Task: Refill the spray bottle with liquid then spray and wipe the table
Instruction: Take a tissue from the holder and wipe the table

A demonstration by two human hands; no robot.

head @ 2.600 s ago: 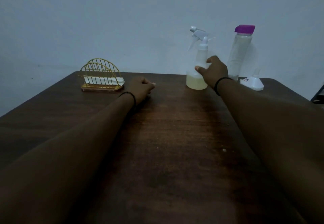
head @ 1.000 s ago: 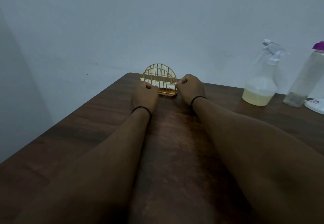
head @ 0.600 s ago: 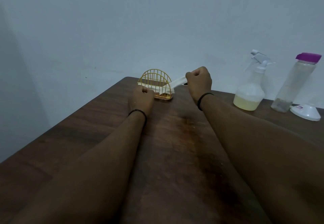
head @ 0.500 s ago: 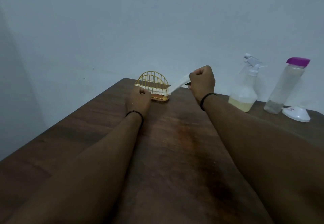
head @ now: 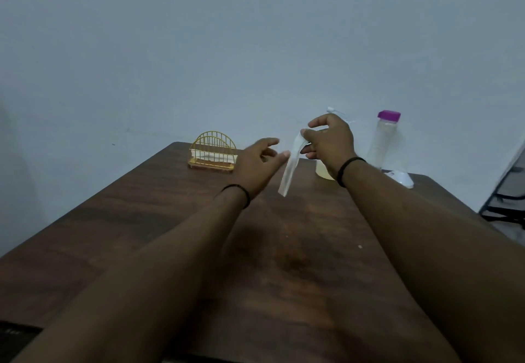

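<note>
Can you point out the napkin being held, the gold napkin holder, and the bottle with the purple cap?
napkin (head: 289, 167), head view, middle of the hanging strip.
napkin holder (head: 212, 149), head view, front wire arch.
bottle (head: 383, 142), head view, clear body below the purple cap.

two hands (head: 257, 161), two bottles (head: 383, 141), one napkin holder (head: 212, 151), one funnel (head: 402, 178), one tissue (head: 289, 166).
</note>
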